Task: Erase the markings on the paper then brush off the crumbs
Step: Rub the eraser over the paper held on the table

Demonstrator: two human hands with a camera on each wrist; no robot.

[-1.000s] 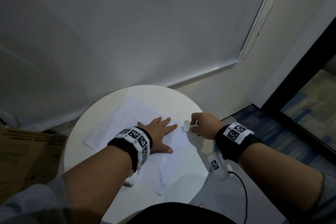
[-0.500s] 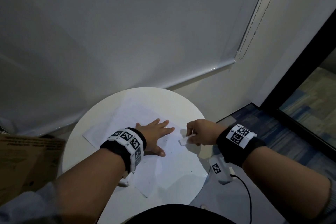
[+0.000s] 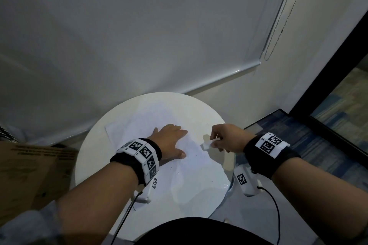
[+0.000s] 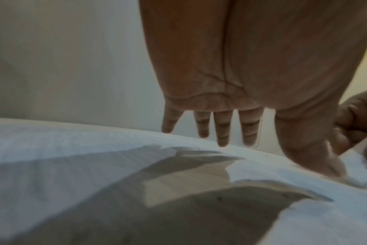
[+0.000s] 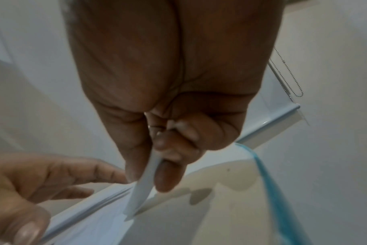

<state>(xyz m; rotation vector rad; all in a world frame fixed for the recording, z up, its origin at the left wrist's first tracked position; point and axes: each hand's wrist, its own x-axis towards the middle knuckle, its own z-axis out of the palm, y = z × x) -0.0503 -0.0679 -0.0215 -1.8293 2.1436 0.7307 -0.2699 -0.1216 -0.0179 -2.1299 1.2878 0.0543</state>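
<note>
Now | left hand flat, fingers straight, pressing the paper on the round table | right hand pinches a white eraser at the paper's edge

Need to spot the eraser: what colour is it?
White, pinched in the right hand; the eraser shows best in the right wrist view.

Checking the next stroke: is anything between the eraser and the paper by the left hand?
Nothing visible. The right hand pinches the eraser at the paper's right edge; the left hand lies flat further left, apart from it.
</note>
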